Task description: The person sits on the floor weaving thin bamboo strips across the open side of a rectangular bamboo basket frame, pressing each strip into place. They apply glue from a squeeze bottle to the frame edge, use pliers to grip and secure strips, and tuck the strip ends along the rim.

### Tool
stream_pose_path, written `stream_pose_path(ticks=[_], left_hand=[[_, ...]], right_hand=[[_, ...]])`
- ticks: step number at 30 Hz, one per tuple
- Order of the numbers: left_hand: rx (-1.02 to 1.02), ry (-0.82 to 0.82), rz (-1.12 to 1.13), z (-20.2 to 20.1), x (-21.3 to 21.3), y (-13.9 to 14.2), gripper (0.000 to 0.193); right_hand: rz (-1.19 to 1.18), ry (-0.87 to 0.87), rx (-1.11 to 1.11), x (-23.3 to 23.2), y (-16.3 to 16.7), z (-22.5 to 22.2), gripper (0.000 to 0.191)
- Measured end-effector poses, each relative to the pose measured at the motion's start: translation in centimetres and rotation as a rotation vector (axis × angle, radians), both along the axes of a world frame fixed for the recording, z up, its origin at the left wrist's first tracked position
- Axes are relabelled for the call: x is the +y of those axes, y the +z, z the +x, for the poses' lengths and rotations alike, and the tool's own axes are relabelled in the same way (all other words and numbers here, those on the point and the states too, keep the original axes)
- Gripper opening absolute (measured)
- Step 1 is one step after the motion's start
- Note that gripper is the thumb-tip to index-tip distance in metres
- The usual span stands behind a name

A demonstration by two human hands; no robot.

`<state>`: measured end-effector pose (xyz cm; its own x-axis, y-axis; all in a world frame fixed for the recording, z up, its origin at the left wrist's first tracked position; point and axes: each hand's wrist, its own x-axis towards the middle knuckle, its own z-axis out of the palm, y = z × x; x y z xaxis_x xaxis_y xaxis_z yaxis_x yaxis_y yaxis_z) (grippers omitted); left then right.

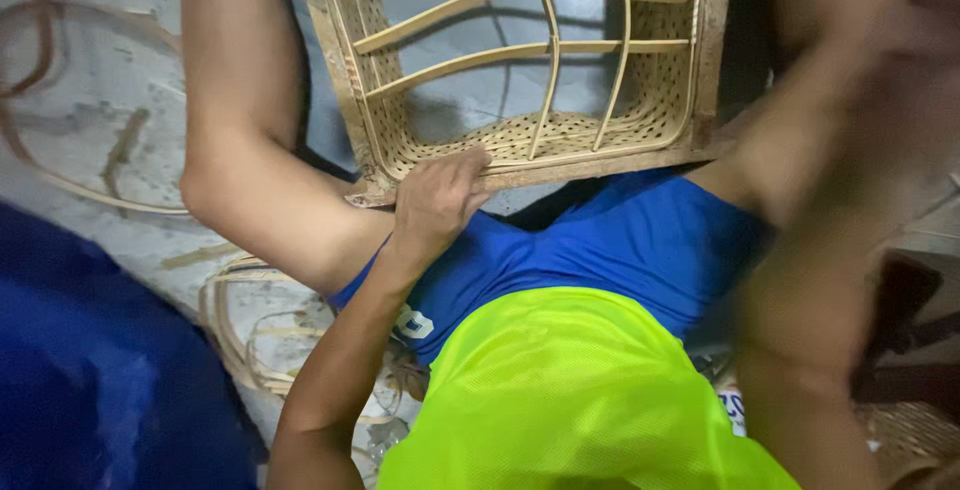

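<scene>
Concrete floor (120, 80) is seen upper left; the woven basket frame (520, 70) is gripped at its lower rim by the left hand (435, 200), fingers closed; right hand (900, 80) blurred, grip unknowable; the frame is best kept braced.

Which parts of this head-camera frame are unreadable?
- Right hand: motion-blurred; grip and contents cannot be told.
- Woven basket frame: its top is cut off by the upper edge.
- Left hand: fingertips curl over the frame's near rim, hidden.
- Cane strips: partly covered by the left forearm.

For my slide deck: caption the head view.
Left hand grips the near rim of a woven rattan basket; right arm blurred.
</scene>
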<state>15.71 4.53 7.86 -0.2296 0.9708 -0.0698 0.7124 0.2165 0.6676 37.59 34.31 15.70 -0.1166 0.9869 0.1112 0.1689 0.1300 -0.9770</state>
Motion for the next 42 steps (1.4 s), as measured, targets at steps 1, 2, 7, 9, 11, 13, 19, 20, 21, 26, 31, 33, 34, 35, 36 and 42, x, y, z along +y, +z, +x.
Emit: stream_pose_path(ticks=[1,2,7,9,11,13,19,20,21,26,31,33,34,35,36,42], left_hand=[[0.019,-0.013,0.026,-0.2,0.2,0.1,0.046],[0.034,-0.03,0.044,-0.3,0.3,0.3,0.044],[-0.042,-0.048,0.076,0.0,0.5,1.1,0.039],[-0.046,-0.056,0.077,0.1,0.5,1.2,0.039],[-0.076,-0.07,0.072,0.0,0.5,1.2,0.038],[-0.082,-0.077,0.064,0.0,0.4,1.1,0.038],[-0.065,-0.077,0.031,0.3,-0.3,0.1,0.04],[-0.077,-0.084,-0.001,0.3,-0.4,-0.1,0.039],[-0.078,-0.085,-0.025,0.4,-0.4,-0.2,0.039],[0.029,-0.062,0.053,-0.4,-0.1,-0.2,0.044],[-0.013,-0.062,0.021,-0.7,-0.3,-0.6,0.038],[-0.041,-0.074,-0.095,-0.4,-0.7,-1.0,0.034],[-0.04,-0.069,-0.081,-0.3,-0.9,-1.1,0.033],[-0.035,-0.059,-0.059,-0.6,-1.0,-1.1,0.033],[-0.041,-0.058,-0.046,-0.9,-0.9,-0.9,0.032],[0.322,0.239,0.11,-9.7,7.7,-0.5,0.026]], right_hand=[[-0.047,0.093,0.068,-1.1,-0.6,-3.8,0.031],[-0.093,0.177,0.107,-2.5,-2.0,-6.6,0.031],[-0.325,0.525,0.258,-7.3,-13.2,-13.9,0.027],[-0.376,0.514,0.317,-8.3,-14.8,-13.6,0.025],[-0.403,0.501,0.349,-8.7,-14.3,-13.1,0.025],[-0.409,0.486,0.353,-9.0,-13.3,-13.4,0.025],[-0.394,0.465,0.293,-9.3,-13.4,-14.8,0.032],[-0.31,0.459,0.124,-9.2,-13.7,-14.9,0.032],[-0.216,0.459,-0.037,-9.1,-13.8,-14.9,0.031],[-0.091,0.545,-0.162,-8.8,-12.9,-16.8,0.038],[-0.039,0.616,-0.333,-9.0,-11.2,-18.3,0.042],[-0.074,0.629,-0.326,-9.1,-11.1,-18.2,0.041],[-0.094,0.632,-0.323,-9.1,-11.2,-18.1,0.041],[-0.082,0.629,-0.316,-9.1,-11.4,-18.0,0.041],[-0.083,0.62,-0.316,-9.1,-11.6,-17.9,0.041],[0.042,0.632,-0.247,-9.3,-11.8,-18.0,0.042]])
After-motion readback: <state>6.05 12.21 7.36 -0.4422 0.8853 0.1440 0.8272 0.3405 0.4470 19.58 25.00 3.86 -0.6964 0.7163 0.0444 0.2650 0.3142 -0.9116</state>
